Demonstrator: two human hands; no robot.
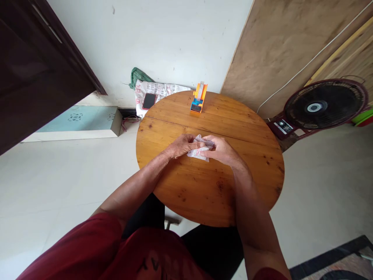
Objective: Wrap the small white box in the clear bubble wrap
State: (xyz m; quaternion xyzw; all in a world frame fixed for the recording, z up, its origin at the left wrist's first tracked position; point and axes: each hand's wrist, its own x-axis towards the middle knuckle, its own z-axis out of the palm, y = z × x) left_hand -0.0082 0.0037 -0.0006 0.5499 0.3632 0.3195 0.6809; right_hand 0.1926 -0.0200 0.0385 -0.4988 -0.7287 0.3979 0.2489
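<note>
Between my two hands, over the middle of the round wooden table [186, 190], is a small bubble-wrapped packet [198, 153], whitish with faint pink marks. My left hand [182, 147] grips its left side, the thumb lying across the top. On the other side my right hand [222, 151] pinches the packet's right edge with thumb and fingers. What the wrap encloses cannot be made out. Farther back on the tabletop stands an orange and blue tape dispenser [199, 97], apart from both hands.
Beyond the table's far left edge, a dark phone [149, 101] lies on a printed white sack [171, 90], near a green bag [140, 77]. A dark fan [323, 105] stands at the right. A pale box [78, 120] sits against the wall at the left.
</note>
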